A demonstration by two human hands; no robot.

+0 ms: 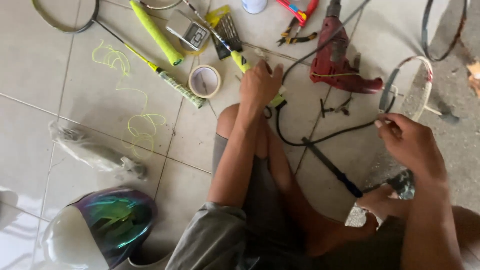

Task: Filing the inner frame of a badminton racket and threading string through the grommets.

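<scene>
Racket handle (243, 62) clasped in left hand (259, 84), right hand (407, 141) pinching thin string, tape roll (204, 81) nearby

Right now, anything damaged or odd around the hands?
Yes. The racket frame beside the right hand looks worn and has no strings. Loose yellow string lies tangled on the tiles. The left hand grips a yellow racket handle with its wrap partly undone.

Left hand (259, 84) grips racket handle (243, 62); right hand (407, 142) pinches string (382, 121).
</scene>
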